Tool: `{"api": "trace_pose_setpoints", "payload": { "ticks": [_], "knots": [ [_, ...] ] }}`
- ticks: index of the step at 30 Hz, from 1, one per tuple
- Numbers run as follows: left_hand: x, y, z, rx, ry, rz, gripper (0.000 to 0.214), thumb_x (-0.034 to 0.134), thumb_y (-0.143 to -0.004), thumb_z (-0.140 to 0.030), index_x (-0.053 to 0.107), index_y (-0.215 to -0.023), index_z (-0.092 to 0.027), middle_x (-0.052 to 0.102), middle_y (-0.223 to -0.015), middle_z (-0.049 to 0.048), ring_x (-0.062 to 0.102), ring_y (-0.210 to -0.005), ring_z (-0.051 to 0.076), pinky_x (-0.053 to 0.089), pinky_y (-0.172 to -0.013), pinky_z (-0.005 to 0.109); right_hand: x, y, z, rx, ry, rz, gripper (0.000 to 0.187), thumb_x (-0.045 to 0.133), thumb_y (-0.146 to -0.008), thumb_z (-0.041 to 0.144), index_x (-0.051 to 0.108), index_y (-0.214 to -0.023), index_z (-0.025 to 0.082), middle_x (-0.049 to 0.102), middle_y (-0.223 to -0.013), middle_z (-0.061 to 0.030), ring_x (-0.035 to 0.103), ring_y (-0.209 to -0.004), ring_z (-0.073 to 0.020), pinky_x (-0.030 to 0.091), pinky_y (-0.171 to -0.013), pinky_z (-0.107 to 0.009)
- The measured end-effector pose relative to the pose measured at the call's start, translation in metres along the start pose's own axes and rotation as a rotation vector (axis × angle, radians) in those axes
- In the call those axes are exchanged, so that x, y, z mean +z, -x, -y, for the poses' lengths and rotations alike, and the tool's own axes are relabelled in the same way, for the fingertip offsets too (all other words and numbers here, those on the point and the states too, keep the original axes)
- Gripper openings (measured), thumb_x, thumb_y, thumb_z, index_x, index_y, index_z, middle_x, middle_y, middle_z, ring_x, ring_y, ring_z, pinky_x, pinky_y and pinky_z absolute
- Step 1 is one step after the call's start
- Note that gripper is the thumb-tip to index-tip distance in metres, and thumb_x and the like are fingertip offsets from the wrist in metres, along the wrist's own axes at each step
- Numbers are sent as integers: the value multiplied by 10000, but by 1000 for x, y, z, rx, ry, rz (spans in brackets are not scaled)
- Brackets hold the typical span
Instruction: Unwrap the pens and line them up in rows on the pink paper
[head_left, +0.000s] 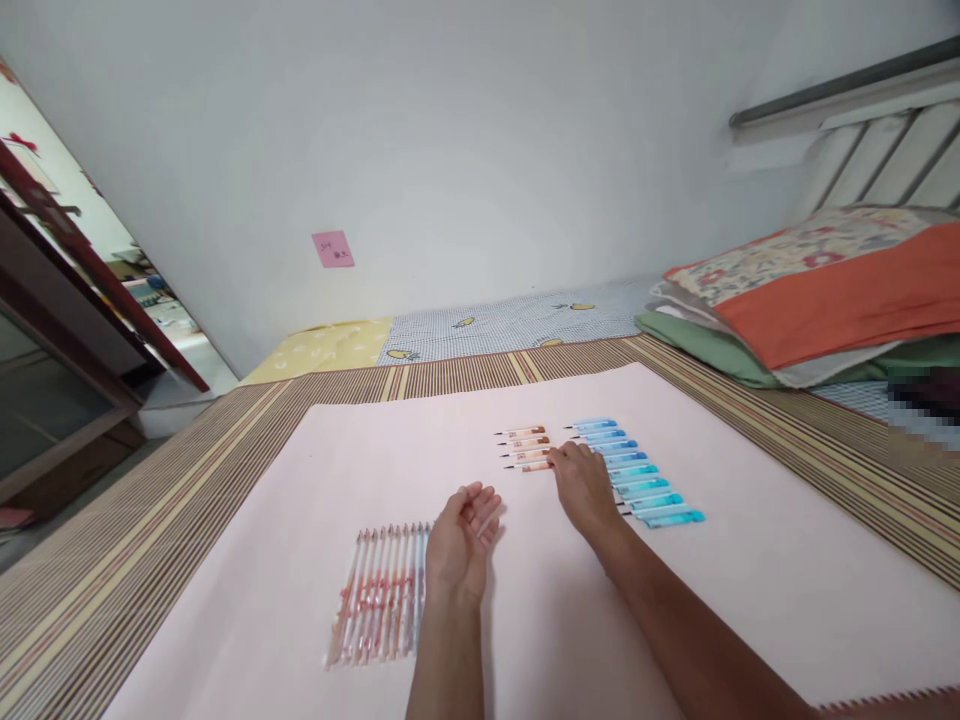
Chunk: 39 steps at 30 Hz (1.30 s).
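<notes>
My right hand (581,480) is closed, its fingertips pinching the capped end of the lowest brown-and-white pen (534,467) in a short column with dark pointed tips. Just right of it lies a column of blue and turquoise pens (649,484), partly covered by the hand. My left hand (469,530) hovers palm inward with loosely curled fingers apart, holding nothing. Beside it, a row of slim clear pens with red and pink patterns (379,595) lies side by side; its right end is hidden behind my left hand and wrist.
A large pale pink sheet (285,560) lies under the pens on a striped mat (97,580). Folded bedding with an orange border (840,300) is stacked at right, near a white bed rail. A pink note (333,249) is stuck to the wall; a doorway is at left.
</notes>
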<state>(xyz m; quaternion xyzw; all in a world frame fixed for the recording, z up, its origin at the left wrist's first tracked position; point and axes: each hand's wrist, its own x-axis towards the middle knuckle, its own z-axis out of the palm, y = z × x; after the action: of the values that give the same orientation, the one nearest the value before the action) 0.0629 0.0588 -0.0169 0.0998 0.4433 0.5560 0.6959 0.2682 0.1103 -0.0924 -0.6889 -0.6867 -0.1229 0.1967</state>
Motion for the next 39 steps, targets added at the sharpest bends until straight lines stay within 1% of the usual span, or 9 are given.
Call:
{"api": "trace_pose_setpoints", "payload": {
  "ticks": [11, 15, 18, 21, 23, 26, 29, 34, 39],
  "knots": [
    [0, -1, 0, -4, 0, -2, 196, 566, -952, -211, 694, -831, -125, 746, -846, 100, 739, -758, 170, 535, -586, 227, 4, -1, 0, 5, 18, -9, 218, 502, -963, 99, 701, -967, 186, 653, -983, -98, 521, -958, -250, 273, -795, -365],
    [0, 0, 0, -4, 5, 9, 162, 589, -935, -204, 694, -835, -131, 747, -845, 99, 740, -759, 173, 534, -592, 229, 2, 0, 2, 18, 0, -32, 220, 490, -966, 92, 685, -1008, 184, 662, -1005, -99, 529, -964, -252, 287, -799, -363],
    [0, -1, 0, -2, 7, 6, 158, 593, -933, -200, 694, -833, -130, 746, -843, 100, 740, -756, 175, 538, -587, 230, -3, 6, 9, -24, -59, -64, 203, 483, -973, 100, 665, -1009, 182, 660, -1021, -95, 534, -953, -241, 304, -803, -354],
    [1, -1, 1, -4, 5, 7, 173, 578, -945, -205, 692, -840, -128, 747, -849, 104, 743, -764, 177, 544, -581, 229, -8, 16, 23, -106, -141, -47, 168, 508, -970, 120, 652, -1030, 183, 652, -1045, -90, 543, -956, -230, 329, -818, -342],
    [1, -1, 1, -6, 4, 7, 170, 572, -948, -202, 690, -846, -134, 749, -851, 102, 746, -770, 178, 545, -578, 224, -10, 25, 34, -127, -155, -30, 159, 538, -961, 137, 641, -1074, 184, 652, -1056, -91, 548, -977, -236, 338, -819, -343],
    [1, -1, 1, -10, 5, 6, 179, 560, -957, -200, 688, -851, -133, 752, -869, 106, 749, -777, 176, 548, -582, 222, -12, 35, 46, -122, -114, -2, 111, 557, -957, 156, 633, -1031, 189, 654, -1044, -95, 553, -967, -245, 340, -813, -357],
    [1, -1, 1, -11, -1, 14, 185, 563, -960, -210, 693, -857, -127, 755, -899, 112, 748, -785, 176, 555, -598, 230, -12, 40, 51, -121, -82, 31, 69, 564, -958, 167, 627, -964, 194, 655, -1023, -94, 563, -949, -248, 349, -817, -369],
    [0, -2, 1, -11, -11, 0, 171, 578, -948, -206, 700, -854, -133, 751, -891, 106, 747, -796, 179, 551, -616, 234, -10, 41, 48, -66, -88, -19, 93, 605, -947, 203, 621, -1035, 179, 659, -1122, -121, 577, -1066, -268, 380, -899, -389],
    [-1, -3, 2, -11, -14, 3, 178, 574, -955, -212, 701, -862, -129, 751, -901, 110, 747, -809, 184, 550, -625, 236, -8, 41, 47, -41, -95, -30, 136, 613, -948, 232, 624, -1072, 180, 666, -1175, -133, 584, -1119, -280, 401, -931, -402]
  ]
}}
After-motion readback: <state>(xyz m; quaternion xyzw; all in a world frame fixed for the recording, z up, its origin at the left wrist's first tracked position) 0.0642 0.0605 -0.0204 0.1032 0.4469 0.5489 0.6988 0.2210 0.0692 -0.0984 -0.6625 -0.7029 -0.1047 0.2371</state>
